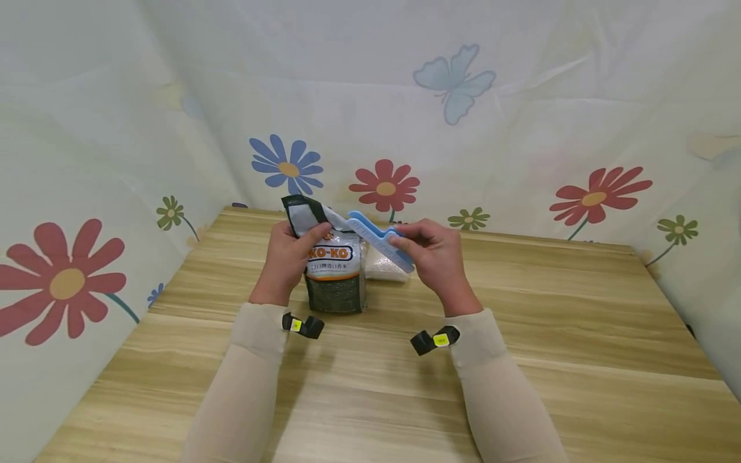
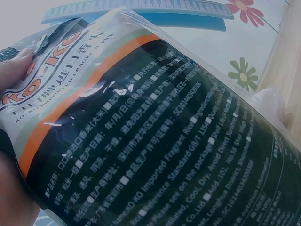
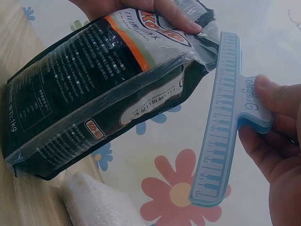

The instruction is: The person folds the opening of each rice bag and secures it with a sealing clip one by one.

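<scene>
My left hand grips a dark green and white KO-KO rice bag near its top, thumb lying across the front. The bag's upper end is folded over and creased. In my right hand is a long light-blue bag clip printed with piano keys, its handles pinched between thumb and fingers. One end of the clip is right at the bag's folded top edge; the other slants down to the right. In the left wrist view the clip shows beyond the bag.
Behind the rice bag, a clear bag of white grains lies on the wood-grain table. A pale curtain with flowers and a butterfly closes off the back and sides. Each sleeve cuff carries a small black camera.
</scene>
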A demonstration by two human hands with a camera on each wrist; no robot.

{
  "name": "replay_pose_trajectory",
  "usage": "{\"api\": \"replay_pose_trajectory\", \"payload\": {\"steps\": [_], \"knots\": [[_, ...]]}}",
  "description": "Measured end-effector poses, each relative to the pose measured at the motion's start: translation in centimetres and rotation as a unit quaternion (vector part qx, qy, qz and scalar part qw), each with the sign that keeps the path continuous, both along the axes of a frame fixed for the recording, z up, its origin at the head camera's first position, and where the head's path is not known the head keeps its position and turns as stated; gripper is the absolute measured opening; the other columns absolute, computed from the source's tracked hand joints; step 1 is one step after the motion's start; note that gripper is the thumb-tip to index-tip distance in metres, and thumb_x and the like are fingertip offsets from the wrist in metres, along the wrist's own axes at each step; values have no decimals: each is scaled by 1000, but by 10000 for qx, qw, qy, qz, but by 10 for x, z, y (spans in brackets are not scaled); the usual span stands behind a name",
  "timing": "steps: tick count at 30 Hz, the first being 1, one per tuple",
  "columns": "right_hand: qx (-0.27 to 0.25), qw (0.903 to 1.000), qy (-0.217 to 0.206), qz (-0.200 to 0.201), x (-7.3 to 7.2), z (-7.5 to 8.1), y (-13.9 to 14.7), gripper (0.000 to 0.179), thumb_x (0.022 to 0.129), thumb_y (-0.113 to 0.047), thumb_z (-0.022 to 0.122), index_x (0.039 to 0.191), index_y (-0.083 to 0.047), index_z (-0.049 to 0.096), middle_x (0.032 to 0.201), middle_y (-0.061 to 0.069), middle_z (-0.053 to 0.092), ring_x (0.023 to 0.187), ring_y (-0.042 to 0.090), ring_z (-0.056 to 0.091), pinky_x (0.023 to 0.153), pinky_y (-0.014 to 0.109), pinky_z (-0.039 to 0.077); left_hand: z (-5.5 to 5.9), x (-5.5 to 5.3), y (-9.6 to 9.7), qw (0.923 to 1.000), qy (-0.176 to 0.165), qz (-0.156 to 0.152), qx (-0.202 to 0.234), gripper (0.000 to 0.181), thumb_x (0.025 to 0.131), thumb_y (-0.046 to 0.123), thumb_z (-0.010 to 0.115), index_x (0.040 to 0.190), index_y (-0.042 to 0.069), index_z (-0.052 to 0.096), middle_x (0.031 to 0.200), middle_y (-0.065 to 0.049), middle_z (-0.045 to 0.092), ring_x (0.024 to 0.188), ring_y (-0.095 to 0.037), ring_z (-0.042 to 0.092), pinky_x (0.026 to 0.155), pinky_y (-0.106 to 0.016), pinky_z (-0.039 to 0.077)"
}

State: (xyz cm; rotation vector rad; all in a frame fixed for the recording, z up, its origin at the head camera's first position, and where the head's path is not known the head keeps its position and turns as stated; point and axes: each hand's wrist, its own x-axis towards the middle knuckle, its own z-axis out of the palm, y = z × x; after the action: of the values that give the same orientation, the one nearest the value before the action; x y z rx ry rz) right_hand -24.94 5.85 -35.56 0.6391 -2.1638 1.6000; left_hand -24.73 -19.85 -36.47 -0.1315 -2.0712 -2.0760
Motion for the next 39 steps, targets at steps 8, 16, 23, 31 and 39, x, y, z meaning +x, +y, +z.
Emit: {"api": "replay_pose_trajectory", "payload": {"steps": [8,16,23,31,39], "knots": [[-15,9999,-84,74,1,0,-1,19,87,-5,79,105,1,78,100,22,77,76,-6,66,73,16,57,-2,-1,0,10000,-24,-41,52,11,96,19,71,105,12,69,86,11,71,79,-5,70,74,-22,59],[18,9998,-105,167,0,-2,-4,21,86,-4,80,107,0,78,99,21,77,77,2,68,74,17,58,-2,1,-1,10000,-29,-46,19,15,97,19,71,107,8,68,84,10,71,78,-6,70,73,-23,59],[-18,9997,-46,240,-2,-2,-8,19,87,-4,79,105,1,78,97,21,76,76,0,67,73,17,58,0,0,0,10000,-70,-47,17,16,97,19,71,107,7,68,83,11,72,78,-6,71,73,-23,59],[76,9997,-11,214,-1,-2,-11,20,87,-5,80,106,-1,78,97,20,76,78,7,69,74,16,58,-2,-1,0,10000,-80,-31,-8,18,97,18,70,109,4,68,83,12,72,77,-5,71,73,-22,59],[106,9994,157,286,-3,-3,-13,18,87,-4,79,105,1,78,97,21,76,76,-4,66,73,15,57,-3,-2,0,9999,-10,-100,49,12,97,17,70,105,8,68,83,12,72,76,-4,71,73,-22,59]]}}
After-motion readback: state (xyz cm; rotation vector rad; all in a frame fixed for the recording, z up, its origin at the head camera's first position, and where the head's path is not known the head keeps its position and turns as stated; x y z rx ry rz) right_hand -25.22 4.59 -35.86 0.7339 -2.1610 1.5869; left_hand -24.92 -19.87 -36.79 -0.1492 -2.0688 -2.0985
